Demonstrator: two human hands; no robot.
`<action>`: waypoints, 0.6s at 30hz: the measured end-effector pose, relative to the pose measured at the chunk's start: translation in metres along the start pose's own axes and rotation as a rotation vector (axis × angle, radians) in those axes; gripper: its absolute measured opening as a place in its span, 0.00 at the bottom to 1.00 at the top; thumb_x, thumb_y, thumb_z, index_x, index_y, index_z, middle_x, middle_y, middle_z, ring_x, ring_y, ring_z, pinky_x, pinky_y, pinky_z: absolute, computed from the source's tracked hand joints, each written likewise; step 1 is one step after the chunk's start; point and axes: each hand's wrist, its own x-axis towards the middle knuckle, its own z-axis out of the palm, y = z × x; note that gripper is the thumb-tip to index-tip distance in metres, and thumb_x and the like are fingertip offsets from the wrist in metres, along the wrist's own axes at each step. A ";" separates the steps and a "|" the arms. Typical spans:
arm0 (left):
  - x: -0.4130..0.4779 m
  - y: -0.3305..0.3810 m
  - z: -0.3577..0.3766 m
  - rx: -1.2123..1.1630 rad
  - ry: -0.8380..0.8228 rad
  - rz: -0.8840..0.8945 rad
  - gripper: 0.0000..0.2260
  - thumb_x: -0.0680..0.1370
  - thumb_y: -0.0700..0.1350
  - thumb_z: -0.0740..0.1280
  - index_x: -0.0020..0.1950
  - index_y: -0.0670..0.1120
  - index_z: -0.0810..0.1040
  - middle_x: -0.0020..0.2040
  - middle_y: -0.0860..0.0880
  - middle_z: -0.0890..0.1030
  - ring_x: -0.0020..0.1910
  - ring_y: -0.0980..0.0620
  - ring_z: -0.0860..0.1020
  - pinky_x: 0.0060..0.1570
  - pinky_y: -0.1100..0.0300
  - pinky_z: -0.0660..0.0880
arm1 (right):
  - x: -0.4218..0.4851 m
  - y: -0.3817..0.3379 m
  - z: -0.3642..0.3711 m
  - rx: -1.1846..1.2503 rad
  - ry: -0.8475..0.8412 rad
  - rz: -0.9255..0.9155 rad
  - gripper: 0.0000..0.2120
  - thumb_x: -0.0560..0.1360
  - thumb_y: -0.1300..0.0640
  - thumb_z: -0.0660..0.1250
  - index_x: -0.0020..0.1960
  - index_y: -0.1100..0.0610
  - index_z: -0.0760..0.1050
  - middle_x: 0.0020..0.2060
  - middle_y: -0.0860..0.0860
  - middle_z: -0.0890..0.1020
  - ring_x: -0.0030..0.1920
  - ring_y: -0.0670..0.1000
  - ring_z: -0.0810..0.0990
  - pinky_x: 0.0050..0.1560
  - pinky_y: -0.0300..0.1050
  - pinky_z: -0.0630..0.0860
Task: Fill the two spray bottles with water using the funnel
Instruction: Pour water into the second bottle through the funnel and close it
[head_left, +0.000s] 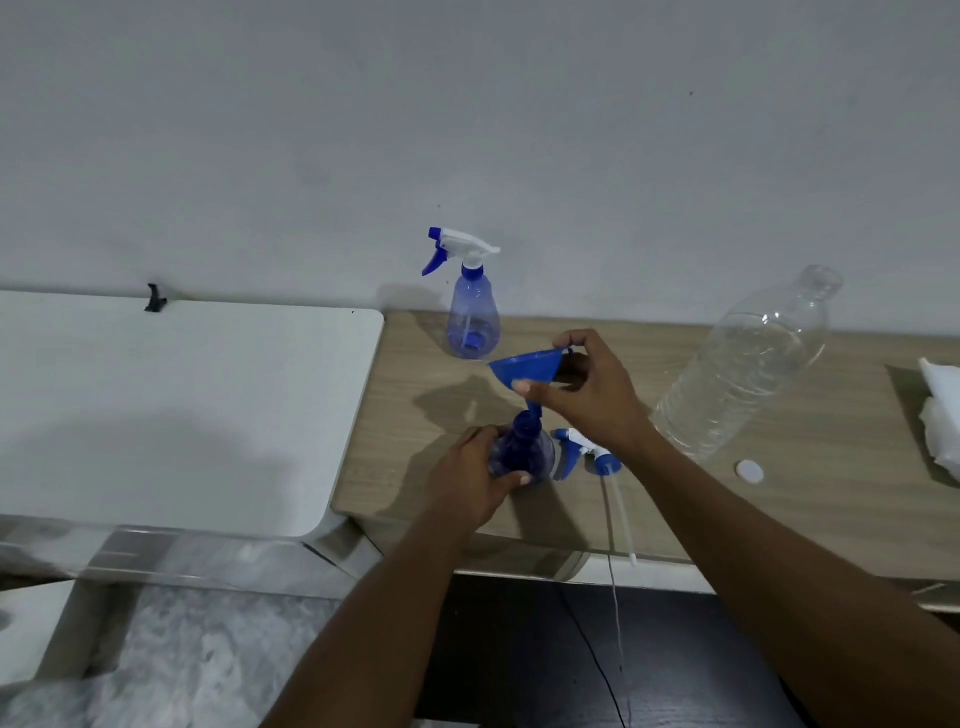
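My left hand grips an uncapped blue spray bottle standing on the wooden table. My right hand pinches the blue funnel by its rim and holds it tilted, its spout right at the bottle's mouth. The bottle's removed spray head with its long tube lies on the table just to the right. A second blue spray bottle, spray head on, stands by the wall. A large clear water bottle, uncapped, stands at the right.
A white cap lies on the table near the water bottle. White crumpled paper or cloth sits at the right edge. A white table adjoins on the left. A thin cable hangs below the table.
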 end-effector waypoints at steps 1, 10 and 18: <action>0.000 0.001 0.000 -0.001 -0.005 -0.007 0.29 0.69 0.57 0.77 0.67 0.53 0.73 0.60 0.53 0.78 0.53 0.53 0.78 0.52 0.57 0.75 | -0.004 0.004 0.002 -0.014 0.003 -0.023 0.29 0.64 0.53 0.83 0.58 0.53 0.71 0.46 0.48 0.86 0.48 0.44 0.85 0.51 0.42 0.81; -0.002 0.005 -0.003 -0.018 -0.012 -0.030 0.27 0.70 0.54 0.76 0.67 0.52 0.73 0.60 0.53 0.77 0.50 0.58 0.74 0.49 0.63 0.70 | -0.021 0.020 0.006 -0.078 0.018 -0.133 0.35 0.61 0.55 0.85 0.61 0.51 0.69 0.56 0.45 0.82 0.57 0.44 0.81 0.56 0.44 0.77; 0.001 0.003 -0.003 -0.006 -0.017 -0.008 0.27 0.70 0.52 0.76 0.67 0.53 0.73 0.62 0.53 0.77 0.56 0.53 0.77 0.54 0.57 0.75 | -0.034 0.034 0.003 -0.135 -0.009 -0.129 0.44 0.60 0.53 0.86 0.67 0.50 0.64 0.60 0.36 0.76 0.61 0.45 0.78 0.55 0.44 0.79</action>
